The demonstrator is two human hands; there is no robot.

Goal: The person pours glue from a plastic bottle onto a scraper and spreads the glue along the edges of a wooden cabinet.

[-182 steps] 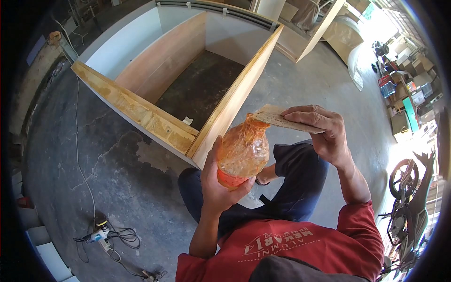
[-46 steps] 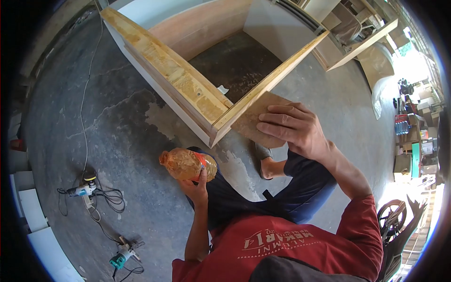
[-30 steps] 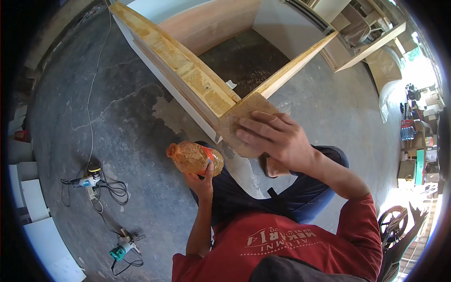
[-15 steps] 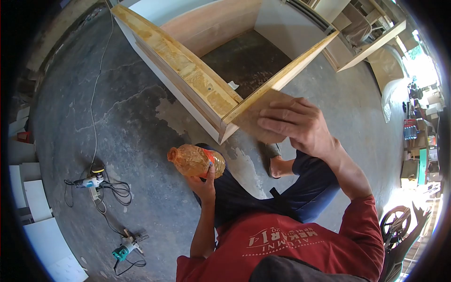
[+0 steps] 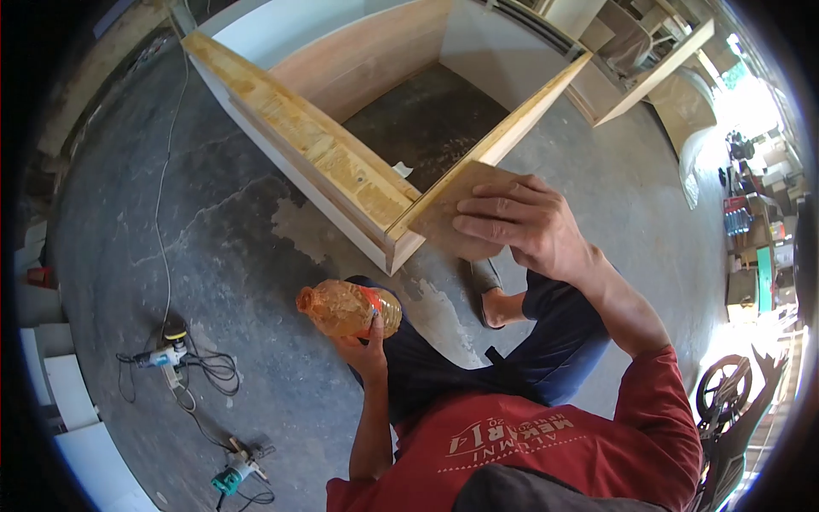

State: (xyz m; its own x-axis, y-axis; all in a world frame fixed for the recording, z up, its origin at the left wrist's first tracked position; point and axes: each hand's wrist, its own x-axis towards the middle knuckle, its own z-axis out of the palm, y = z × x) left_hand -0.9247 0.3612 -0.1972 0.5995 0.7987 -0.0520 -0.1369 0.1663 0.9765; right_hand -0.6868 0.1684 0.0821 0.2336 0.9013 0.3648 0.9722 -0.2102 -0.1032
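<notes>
My left hand (image 5: 367,353) is wrapped round a clear plastic bottle (image 5: 345,309) with a red label band. Orange-brown stuff coats the bottle, which lies tilted with its neck pointing left, above my left thigh. In my right hand (image 5: 533,224) is a thin, flat brown board piece (image 5: 461,213), gripped between fingers and thumb. That piece overlaps the near right rim of a wooden cabinet frame (image 5: 320,149), close to its front corner; whether it touches the rim I cannot tell. Yellowish glue-like smears cover the frame's left rim.
On the floor at the left lie a corded polisher-like power tool (image 5: 162,354) and a green power tool (image 5: 232,478), with cables around them. White panels (image 5: 72,392) stand at the far left. Another wooden cabinet (image 5: 653,72) is at the upper right, and a wheel (image 5: 723,384) at the lower right.
The view has shifted a little, so the cabinet frame and both hands appear further left. Both hands keep their grips, with little movement against the frame.
</notes>
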